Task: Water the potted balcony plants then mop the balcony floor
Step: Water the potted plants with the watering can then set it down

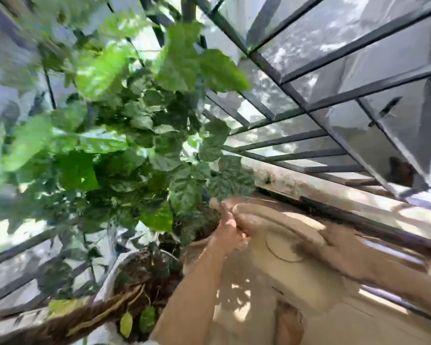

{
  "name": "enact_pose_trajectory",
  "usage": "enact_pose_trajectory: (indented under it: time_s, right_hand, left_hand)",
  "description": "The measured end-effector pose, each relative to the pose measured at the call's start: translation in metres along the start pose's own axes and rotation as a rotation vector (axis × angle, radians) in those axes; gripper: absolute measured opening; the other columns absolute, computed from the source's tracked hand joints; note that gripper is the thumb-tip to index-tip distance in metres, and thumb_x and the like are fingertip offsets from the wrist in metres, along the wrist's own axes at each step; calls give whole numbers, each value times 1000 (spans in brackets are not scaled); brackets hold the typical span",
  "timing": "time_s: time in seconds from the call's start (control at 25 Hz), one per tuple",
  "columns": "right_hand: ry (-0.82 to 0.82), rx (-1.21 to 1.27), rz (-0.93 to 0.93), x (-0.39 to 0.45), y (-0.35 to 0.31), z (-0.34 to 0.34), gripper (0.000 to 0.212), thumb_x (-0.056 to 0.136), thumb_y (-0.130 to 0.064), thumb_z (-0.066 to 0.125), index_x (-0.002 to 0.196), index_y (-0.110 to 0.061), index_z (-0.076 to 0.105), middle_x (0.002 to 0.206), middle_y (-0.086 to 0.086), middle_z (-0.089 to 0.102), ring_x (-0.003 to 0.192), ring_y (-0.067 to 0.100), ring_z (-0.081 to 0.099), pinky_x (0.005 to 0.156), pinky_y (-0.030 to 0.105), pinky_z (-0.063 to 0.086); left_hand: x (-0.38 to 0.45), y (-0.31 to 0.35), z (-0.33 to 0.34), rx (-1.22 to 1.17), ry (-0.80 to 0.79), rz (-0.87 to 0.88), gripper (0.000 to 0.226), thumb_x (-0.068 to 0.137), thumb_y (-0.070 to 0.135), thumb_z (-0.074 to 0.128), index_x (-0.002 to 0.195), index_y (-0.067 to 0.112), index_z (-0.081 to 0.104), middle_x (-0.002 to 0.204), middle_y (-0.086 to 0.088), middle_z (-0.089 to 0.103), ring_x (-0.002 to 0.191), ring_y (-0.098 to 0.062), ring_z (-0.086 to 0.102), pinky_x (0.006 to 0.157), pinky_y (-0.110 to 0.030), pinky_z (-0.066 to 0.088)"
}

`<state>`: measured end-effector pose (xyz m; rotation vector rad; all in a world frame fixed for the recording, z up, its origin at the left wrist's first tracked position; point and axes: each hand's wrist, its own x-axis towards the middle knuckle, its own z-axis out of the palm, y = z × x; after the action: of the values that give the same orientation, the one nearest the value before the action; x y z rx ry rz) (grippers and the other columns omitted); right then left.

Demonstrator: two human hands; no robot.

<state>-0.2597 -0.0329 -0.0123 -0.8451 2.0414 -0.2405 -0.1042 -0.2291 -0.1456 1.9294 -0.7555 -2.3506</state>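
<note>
Watering appears under way: my left hand [230, 230] grips a blurred tan container [284, 235] over the pot [199, 245]; mopping remains.

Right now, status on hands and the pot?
One hand gripping the terracotta pot rim, side unclear through blur. Other hand not seen. Leafy vine crowding the pot; no watering can or mop visible.

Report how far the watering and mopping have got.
Done: nothing can be confirmed, since the frame is blurred. In hand: watering. The left hand grips a beige container held up against the potted plant. Left: mopping. No mop is in view.
</note>
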Motion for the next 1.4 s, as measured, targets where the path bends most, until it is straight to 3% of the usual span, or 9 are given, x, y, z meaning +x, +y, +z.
enact_pose_trajectory:
  time_s: [0.16, 0.28, 0.36, 0.52, 0.64, 0.84, 1.0, 1.32, 1.4]
  right_hand:
    - [-88, 4, 58, 6, 30, 4, 20, 98, -38, 73, 86, -22, 70, 87, -6, 69, 81, 11, 66, 63, 18, 49]
    - [-145, -32, 95, 6, 54, 1, 25, 94, -36, 74, 74, -24, 64, 89, -2, 70, 85, 17, 66, 65, 21, 48]
    - [-167, -47, 132, 3, 66, 4, 28, 96, -39, 70, 74, -29, 56, 87, -9, 65, 79, 9, 60, 60, 15, 42]
    - [-99, 31, 207, -3, 87, 11, 28, 103, -36, 67, 78, -24, 59, 85, -8, 66, 75, 9, 60, 58, 13, 43]
    - [-32, 143, 253, -3, 101, 6, 24, 107, -30, 65, 98, -9, 73, 105, 5, 76, 99, 25, 70, 67, 17, 40]
    - [44, 51, 272, 9, 127, 2, 14, 110, -21, 50, 98, -27, 49, 99, 0, 66, 94, 23, 66, 85, 38, 54]
    - [71, -7, 319, 31, 158, -9, 22, 111, -23, 49, 132, -17, 50, 122, 11, 67, 112, 32, 67, 90, 40, 56]
    - [-95, 70, 264, 24, 162, -40, 39, 83, -27, 42, 117, -15, 58, 98, 1, 58, 92, 24, 64, 72, 28, 45]
    - [-101, 34, 254, 12, 159, -44, 43, 91, -23, 48, 130, -13, 59, 108, 4, 63, 98, 25, 66, 77, 28, 49]
  left_hand:
    - [3, -4, 22, -60, 74, 47, 60, 104, 68, 33, 123, 18, 62, 141, -17, 57, 142, -34, 50, 127, -53, 32]
    - [10, 9, 50, -96, 37, 150, 25, 108, 27, 55, 97, 12, 71, 94, -16, 75, 90, -28, 75, 98, -44, 59]
    - [10, 20, 67, -35, 17, 164, 41, 102, 11, 58, 62, 17, 66, 62, -5, 61, 55, -16, 65, 67, -38, 57]
    - [16, 35, 107, 290, -65, 164, 38, 104, 15, 56, 67, 16, 65, 81, -8, 61, 84, -22, 59, 92, -45, 51]
    - [20, 34, 143, 421, -49, 113, 13, 84, 17, 65, 73, 9, 63, 79, -12, 57, 78, -24, 57, 82, -41, 48]
    - [55, 11, 192, 592, 85, 177, 51, 82, 35, 68, 124, 6, 70, 113, -17, 77, 105, -31, 76, 80, -34, 58]
    - [86, -2, 213, 644, 149, 184, 48, 88, 43, 76, 120, 6, 72, 109, -10, 77, 93, -23, 77, 69, -29, 64]
    - [78, 2, 201, 689, 122, 24, 29, 106, 30, 53, 99, 5, 67, 96, -16, 75, 89, -28, 75, 91, -42, 65]
    - [57, 8, 195, 855, 99, 66, 35, 107, 32, 49, 85, 10, 65, 82, -9, 68, 73, -23, 65, 77, -36, 59]
